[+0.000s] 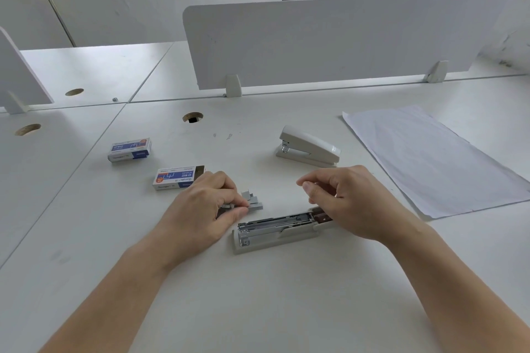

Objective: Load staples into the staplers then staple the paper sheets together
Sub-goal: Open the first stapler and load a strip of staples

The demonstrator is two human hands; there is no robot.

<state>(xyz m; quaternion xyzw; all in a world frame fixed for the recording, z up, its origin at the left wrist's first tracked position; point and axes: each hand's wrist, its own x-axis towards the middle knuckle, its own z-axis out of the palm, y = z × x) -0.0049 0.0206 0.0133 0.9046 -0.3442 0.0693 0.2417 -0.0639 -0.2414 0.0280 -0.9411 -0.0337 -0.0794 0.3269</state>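
Observation:
An opened white stapler (pixel 275 228) lies flat on the desk with its metal staple channel exposed. Just behind it sits a small pile of grey staple strips (pixel 253 200). My left hand (pixel 206 209) pinches a strip at the left side of that pile. My right hand (pixel 350 203) hovers over the stapler's rear end, thumb and forefinger pinched on a staple strip. A second white stapler (pixel 309 147) stands closed farther back. The paper sheets (pixel 430 157) lie at the right.
Two blue-and-white staple boxes lie at the left: one opened (pixel 177 178) next to my left hand, one closed (pixel 130 149) behind it. A cable hole (pixel 192 117) is in the desk. A white divider panel (pixel 329 40) borders the back.

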